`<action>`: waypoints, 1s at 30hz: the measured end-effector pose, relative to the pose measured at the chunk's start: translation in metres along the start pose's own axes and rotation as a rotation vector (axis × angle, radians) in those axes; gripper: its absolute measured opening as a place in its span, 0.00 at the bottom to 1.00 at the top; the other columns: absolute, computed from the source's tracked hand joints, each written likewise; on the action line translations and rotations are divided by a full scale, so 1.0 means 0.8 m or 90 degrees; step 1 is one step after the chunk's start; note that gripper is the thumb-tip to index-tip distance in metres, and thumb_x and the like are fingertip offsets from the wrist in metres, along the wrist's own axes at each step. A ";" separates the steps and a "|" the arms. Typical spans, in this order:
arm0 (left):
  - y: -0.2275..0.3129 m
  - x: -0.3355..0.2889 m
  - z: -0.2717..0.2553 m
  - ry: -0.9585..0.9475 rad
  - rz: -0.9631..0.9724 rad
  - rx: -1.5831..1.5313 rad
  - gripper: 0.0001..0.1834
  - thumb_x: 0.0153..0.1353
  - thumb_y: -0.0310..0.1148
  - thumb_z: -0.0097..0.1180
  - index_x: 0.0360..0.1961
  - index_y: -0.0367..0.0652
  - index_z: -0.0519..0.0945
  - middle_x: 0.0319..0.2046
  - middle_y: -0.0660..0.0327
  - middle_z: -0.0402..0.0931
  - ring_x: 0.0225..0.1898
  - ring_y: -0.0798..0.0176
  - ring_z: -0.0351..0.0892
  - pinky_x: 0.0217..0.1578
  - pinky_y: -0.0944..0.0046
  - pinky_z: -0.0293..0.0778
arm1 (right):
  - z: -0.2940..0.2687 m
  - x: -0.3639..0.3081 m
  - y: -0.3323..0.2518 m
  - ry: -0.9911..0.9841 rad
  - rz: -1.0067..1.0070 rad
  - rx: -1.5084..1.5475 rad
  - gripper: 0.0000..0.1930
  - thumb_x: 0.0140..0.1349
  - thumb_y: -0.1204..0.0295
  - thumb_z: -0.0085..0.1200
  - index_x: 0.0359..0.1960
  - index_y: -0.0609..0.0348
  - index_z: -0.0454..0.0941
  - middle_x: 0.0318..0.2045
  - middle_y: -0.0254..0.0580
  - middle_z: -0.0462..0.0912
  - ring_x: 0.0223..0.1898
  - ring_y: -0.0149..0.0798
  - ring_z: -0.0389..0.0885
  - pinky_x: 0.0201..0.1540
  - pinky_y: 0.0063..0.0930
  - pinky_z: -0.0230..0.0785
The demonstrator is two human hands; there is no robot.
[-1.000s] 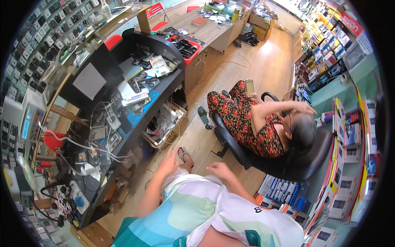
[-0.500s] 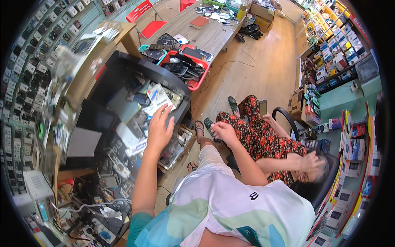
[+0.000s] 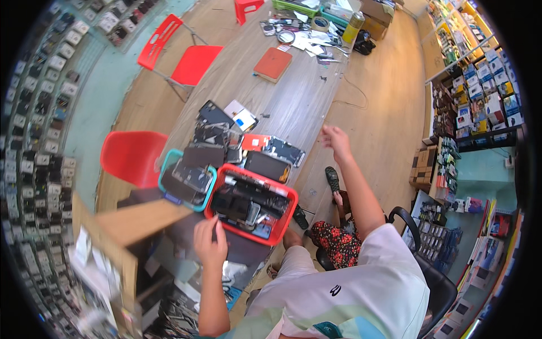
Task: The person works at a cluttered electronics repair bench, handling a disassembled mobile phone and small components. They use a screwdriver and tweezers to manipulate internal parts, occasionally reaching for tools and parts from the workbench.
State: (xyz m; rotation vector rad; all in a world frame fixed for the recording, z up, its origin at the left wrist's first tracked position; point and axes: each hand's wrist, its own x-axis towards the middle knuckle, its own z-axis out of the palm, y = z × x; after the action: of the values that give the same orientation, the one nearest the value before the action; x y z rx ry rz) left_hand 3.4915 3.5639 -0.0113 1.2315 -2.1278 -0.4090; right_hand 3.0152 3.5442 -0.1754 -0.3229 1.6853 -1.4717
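Note:
My left hand (image 3: pixel 210 243) is in front of the red basket (image 3: pixel 293 206), by its near left corner. Its fingers are loosely stretched, and nothing shows in them. The basket holds several dark phones and phone parts (image 3: pixel 240 200). Beside it on the left stands a teal basket (image 3: pixel 164 179) with phone screens and parts (image 3: pixel 195 176) in it. My right hand (image 3: pixel 337 141) hangs in the air past the table's right edge, above the floor. Its fingers are half bent, a little blurred and slightly apart, with no object visible in them.
The long wooden table (image 3: pixel 226 90) carries loose phone parts (image 3: pixel 217 135), a red book (image 3: pixel 273 64), tape rolls and a yellow can (image 3: pixel 353 27). Red chairs (image 3: pixel 135 158) line its left side. A person in a flowered garment (image 3: pixel 333 243) sits at my right, beside a black chair (image 3: pixel 437 294).
My view has moved forward to the table and baskets. My left hand has gone from above the cluttered dark desk to beside the red basket. My right arm reaches farther out.

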 end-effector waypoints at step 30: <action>-0.007 0.040 0.016 -0.207 -0.202 0.151 0.08 0.58 0.19 0.60 0.39 0.34 0.83 0.33 0.52 0.81 0.35 0.45 0.80 0.39 0.48 0.75 | 0.137 0.443 -0.114 0.132 -0.368 -0.895 0.14 0.60 0.61 0.58 0.38 0.60 0.84 0.38 0.55 0.87 0.42 0.57 0.86 0.45 0.51 0.79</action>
State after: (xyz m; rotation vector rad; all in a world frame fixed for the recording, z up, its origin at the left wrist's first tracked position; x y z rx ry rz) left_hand 3.4750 3.5330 -0.0118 1.7520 -2.3033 -0.5342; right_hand 2.8513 3.2050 -0.2368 -1.5179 2.7076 -0.3707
